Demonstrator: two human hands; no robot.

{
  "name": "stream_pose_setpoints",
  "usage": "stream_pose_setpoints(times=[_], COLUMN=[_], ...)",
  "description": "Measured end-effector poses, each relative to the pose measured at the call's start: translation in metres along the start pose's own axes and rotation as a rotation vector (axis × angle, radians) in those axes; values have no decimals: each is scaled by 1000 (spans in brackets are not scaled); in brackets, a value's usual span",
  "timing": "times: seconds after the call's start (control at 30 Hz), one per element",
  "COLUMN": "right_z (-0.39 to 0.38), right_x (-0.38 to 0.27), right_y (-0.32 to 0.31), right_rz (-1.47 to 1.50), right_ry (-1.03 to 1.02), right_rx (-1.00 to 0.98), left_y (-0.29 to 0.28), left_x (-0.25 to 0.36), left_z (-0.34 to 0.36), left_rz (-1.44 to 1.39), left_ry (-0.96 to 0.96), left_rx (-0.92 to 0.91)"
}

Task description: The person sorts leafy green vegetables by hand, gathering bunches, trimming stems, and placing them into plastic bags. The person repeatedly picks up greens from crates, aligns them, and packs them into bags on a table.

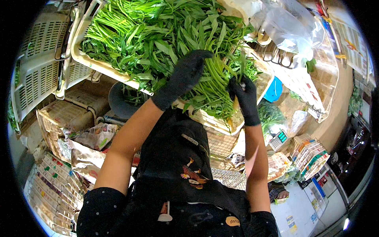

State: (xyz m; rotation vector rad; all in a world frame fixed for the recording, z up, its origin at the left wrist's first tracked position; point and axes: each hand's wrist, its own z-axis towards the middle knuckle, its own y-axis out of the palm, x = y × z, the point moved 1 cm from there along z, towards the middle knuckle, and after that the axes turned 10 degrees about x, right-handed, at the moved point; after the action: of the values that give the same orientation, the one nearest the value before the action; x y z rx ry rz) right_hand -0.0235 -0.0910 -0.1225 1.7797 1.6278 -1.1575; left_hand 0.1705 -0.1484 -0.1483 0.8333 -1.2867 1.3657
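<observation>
A thick heap of leafy greens with long hollow-looking stems, like water spinach (158, 43), fills a cream plastic tray (110, 72) in front of me. My left hand (184, 77), in a black glove, lies over the greens with its visible fingers stretched out to the right; its thumb side is hidden. Beside it, loose stems (215, 73) bend toward the right. My right hand (244, 96), gloved in black too, has its fingers closed around a green sprig (241, 65) whose leaf points up. Under this hand, more leaves spill over a second cream tray (271, 79).
Clear plastic bags (284, 31) hang at the upper right, near a blue bag (273, 91). A dark grey bowl (120, 100) sits below the left tray. White slatted crates (37, 59) stand at far left. A small device with a lit display (282, 136) lies right.
</observation>
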Motion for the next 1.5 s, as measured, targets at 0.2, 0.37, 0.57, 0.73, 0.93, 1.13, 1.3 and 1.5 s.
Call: stream_pose_setpoints(times=[0.2,0.37,0.57,0.73,0.93,1.13,1.3,1.5], right_z=[-71,-94,11,87,70,21,-4,-5], right_x=[77,108,1,-73,-67,2,-18,30], right_y=[-116,-166,-100,37,49,10,-24,-75], right_rz=[-66,-615,-746,-501,-895,-1021,-514,-976], right_ry=[60,-5,-428,-847,-944,-733,-362,-686], right_rx=[265,264,218,-98,-140,-202,-249,-279], left_y=[24,18,-3,-25,-24,7,79,152], left_x=[-29,-18,9,45,36,9,1,-44], left_z=[-17,-12,-50,-93,-117,-159,-167,-167], left_rz=[263,298,370,287,-32,-355,-457,-473], left_ry=[337,341,188,-171,-737,-742,-746,-860], left_rx=[-238,-322,-106,-139,-79,-371,-339,45])
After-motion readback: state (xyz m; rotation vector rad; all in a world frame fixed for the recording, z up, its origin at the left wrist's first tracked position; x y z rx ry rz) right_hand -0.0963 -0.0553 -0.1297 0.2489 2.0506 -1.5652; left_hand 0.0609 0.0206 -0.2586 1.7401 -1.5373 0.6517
